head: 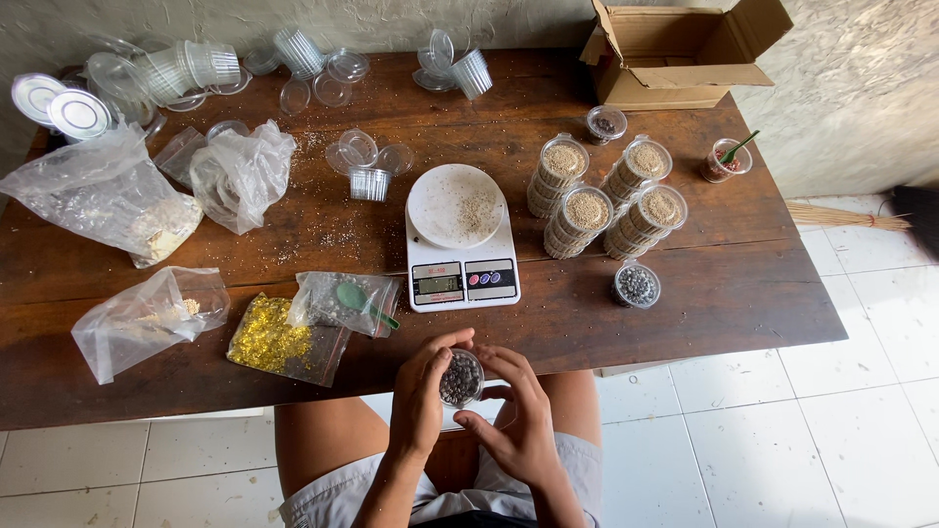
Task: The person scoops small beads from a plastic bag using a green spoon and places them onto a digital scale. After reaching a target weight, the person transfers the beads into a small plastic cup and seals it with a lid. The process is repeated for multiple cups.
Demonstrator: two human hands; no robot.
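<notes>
A: What are the hands doing?

B: Both grip 1 small clear cup of dark beads (460, 378), held over the lap just off the near edge of the wooden table (685, 313). The left hand (419, 401) wraps its fingers around the cup's left side; the right hand (518, 416) curls its fingers around the right side, thumb below.

A: And straight ahead?

B: A white kitchen scale (460, 244) with a round plate dusted with pale grains, and a grey display on its front.

A: Any packages?

B: Right of the scale, 4 stacks of filled cups (606, 196) holding tan grain. Near them sits 1 lone cup of dark beads (637, 285). An open cardboard box (685, 54) stands at the far right corner. Left of the scale lie a flat bag of gold flakes (279, 340), a clear bag with a green spoon (364, 301) on it, and crumpled clear bags (108, 196). Empty clear cups and lids (196, 68) crowd the far left.
</notes>
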